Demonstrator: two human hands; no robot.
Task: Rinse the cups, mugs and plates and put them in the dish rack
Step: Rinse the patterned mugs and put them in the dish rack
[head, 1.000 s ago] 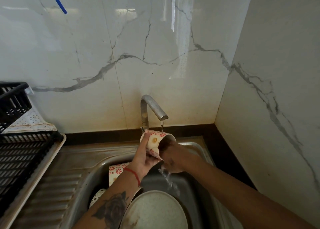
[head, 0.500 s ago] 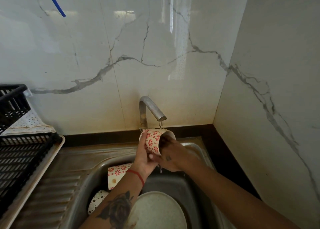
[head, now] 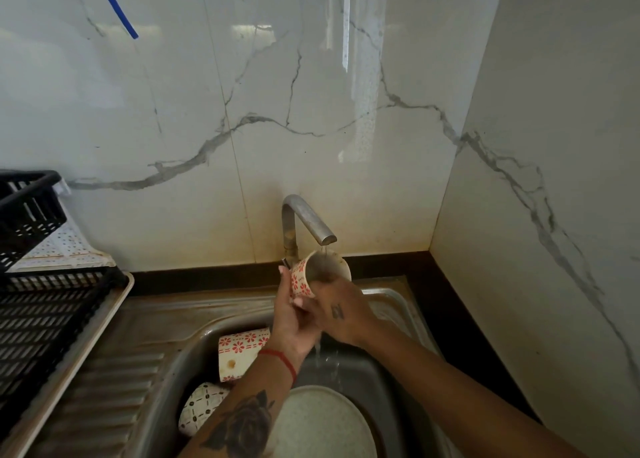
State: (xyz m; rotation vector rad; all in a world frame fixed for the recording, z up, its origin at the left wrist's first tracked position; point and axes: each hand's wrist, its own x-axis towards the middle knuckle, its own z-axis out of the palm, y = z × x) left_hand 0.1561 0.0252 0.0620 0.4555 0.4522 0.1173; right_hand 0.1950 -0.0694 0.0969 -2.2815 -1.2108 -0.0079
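The left hand [head: 294,322] holds the red-flowered cup [head: 317,274] from its outer side, fingers wrapped round the wall, while the right hand [head: 341,314] has its fingers curled over the near rim and into the mouth. Half a second ago the cup lay more on its side with its mouth turned toward the right hand; now it has tipped up so the opening faces the tap [head: 304,220] just above the grip, and a thin stream drops straight in. Water spills out beneath the two hands, so the cup is judged to be mid-rinse, not yet ready for the rack. Below the grip, in the steel sink [head: 391,295], a second red-flowered cup [head: 240,352] lies on its side, with a dark-patterned cup [head: 202,407] nearer the person and a speckled plate [head: 322,423] beside it, all still waiting. Well out to the left of the grip, past the ribbed draining board [head: 114,381], sits the black dish rack [head: 38,319] on a pale tray [head: 104,322]; what shows of it holds no dishes. Behind the tap rise white marble-veined wall tiles [head: 242,94], stained yellowish near the base, and a blue tube [head: 117,7] hangs at upper left.
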